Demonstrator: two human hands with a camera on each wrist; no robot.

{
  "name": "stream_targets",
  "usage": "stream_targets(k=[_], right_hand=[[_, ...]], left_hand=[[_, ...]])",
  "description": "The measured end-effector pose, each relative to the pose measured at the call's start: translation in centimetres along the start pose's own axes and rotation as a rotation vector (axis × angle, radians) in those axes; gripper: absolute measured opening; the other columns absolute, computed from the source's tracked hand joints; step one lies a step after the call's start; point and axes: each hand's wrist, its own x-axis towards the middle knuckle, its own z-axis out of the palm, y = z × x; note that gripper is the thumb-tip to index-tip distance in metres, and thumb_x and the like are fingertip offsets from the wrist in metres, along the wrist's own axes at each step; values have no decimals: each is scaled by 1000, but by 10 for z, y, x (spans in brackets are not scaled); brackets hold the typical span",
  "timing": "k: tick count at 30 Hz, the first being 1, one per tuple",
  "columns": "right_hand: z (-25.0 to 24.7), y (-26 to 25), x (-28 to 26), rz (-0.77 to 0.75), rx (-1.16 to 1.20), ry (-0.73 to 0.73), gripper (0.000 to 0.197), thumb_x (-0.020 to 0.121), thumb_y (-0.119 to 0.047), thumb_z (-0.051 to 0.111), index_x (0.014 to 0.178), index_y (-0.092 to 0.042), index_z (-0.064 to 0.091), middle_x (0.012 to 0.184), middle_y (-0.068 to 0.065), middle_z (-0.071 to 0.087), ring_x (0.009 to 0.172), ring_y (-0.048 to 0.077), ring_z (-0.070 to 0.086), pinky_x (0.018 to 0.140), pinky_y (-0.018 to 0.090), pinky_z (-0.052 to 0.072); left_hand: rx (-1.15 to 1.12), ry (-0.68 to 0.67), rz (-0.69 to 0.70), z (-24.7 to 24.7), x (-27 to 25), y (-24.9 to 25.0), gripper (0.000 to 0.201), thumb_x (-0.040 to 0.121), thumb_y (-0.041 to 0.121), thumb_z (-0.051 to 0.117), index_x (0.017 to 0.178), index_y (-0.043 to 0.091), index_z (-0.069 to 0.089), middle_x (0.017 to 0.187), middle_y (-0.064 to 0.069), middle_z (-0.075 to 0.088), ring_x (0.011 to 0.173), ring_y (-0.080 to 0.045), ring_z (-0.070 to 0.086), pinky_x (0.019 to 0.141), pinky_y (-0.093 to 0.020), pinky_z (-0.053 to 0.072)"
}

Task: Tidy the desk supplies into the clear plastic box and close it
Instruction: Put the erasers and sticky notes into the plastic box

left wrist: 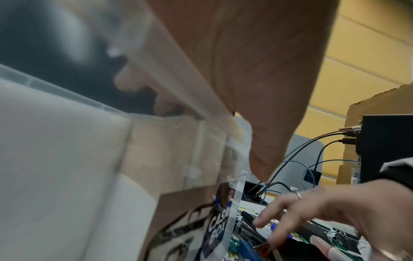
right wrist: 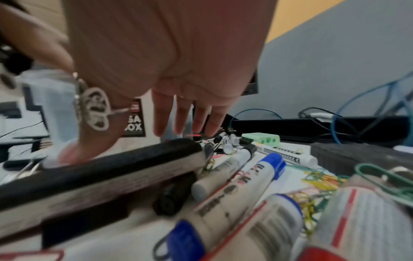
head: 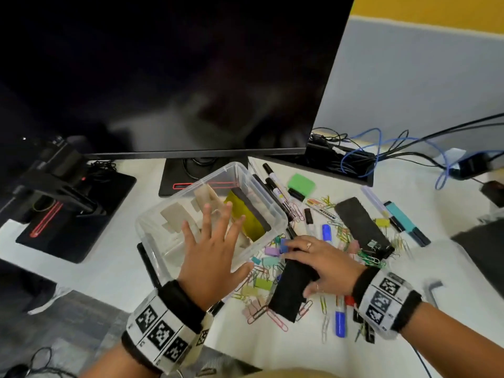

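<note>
The clear plastic box [head: 152, 236] stands open in front of the monitor, holding a yellow-and-black eraser [head: 245, 214] and beige paper pieces [head: 174, 214]. My left hand [head: 218, 241] lies over its near right corner with fingers spread; the thumb is outside the wall. The left wrist view shows the left palm [left wrist: 257, 70] on the box rim [left wrist: 178, 79]. My right hand [head: 313, 263] rests with straight fingers on a black board eraser [head: 289, 293] lying among clips. In the right wrist view that eraser [right wrist: 100, 169] lies under the right hand's fingers [right wrist: 183, 116].
Right of the box lie markers [head: 278, 192], a green sharpener [head: 301, 184], a second black eraser [head: 362, 225], a blue-capped marker [head: 341, 320], pastel binder clips [head: 272, 251] and several paper clips. A dark monitor [head: 177, 77] stands behind, with cables [head: 362, 148] at the back right.
</note>
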Motion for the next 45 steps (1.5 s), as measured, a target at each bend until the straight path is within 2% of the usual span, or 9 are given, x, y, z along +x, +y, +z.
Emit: stream_targets(k=[6,11,14,18,22,26,30,40,45], right_hand=[[5,-3,10,-86,-288,-12,63,85,-10,57,141,-26,31,152,-3,30,144,18,16,119,39,19],[-11,1,-9,27,-139,38,58,72,-30,73,122,-27,46,136,-5,42,129,14,35,109,32,29],[-29,2,-29,143,87,20,62,61,-42,80,112,-32,47,115,-10,53,105,9,51,98,34,45],[-70,-9,-56,135,299,217,56,53,-40,86,98,-37,53,97,-18,58,89,-3,54,83,22,49],[-104,-40,-51,70,443,459,56,55,-42,83,104,-32,57,100,-11,63,91,3,59,79,21,51],[-107,-72,-3,16,707,514,43,82,-40,61,119,-24,49,113,-2,60,103,12,59,86,24,50],[-96,-83,53,189,605,668,26,96,-9,41,113,-7,61,106,15,67,99,26,61,94,40,49],[-80,-96,100,319,139,9,33,97,-11,34,91,7,61,122,25,59,114,36,55,84,37,44],[-84,-93,109,271,106,-271,39,100,-15,29,121,9,51,132,27,50,111,32,51,90,34,39]], left_hand=[[-84,32,90,9,7,7,63,90,51,42,146,30,23,160,-2,11,147,-32,11,114,-61,10],[-167,-32,135,16,8,1,99,65,81,-16,146,35,18,160,2,3,148,-29,-5,114,-54,-9],[-296,4,130,10,4,3,103,62,80,-22,146,36,18,160,3,-4,145,-24,-17,112,-53,-14],[-475,215,234,-9,-6,10,77,80,74,6,138,33,36,155,4,24,146,-16,13,119,-47,14],[-1078,137,290,-39,-12,16,54,79,63,46,128,42,37,120,25,53,109,7,54,91,-16,50],[-1537,335,0,-54,-2,-5,38,91,22,54,125,28,38,111,10,57,102,-11,63,77,-21,58],[-1356,583,-215,-63,1,-50,34,92,15,54,124,15,42,106,5,62,99,-11,61,89,-26,50],[-1140,447,-507,-57,38,-83,35,96,31,45,115,0,48,100,-7,52,98,-22,51,83,-31,36],[-1155,307,-473,-50,53,-90,36,98,30,43,119,1,43,102,-9,54,98,-24,53,81,-31,37]])
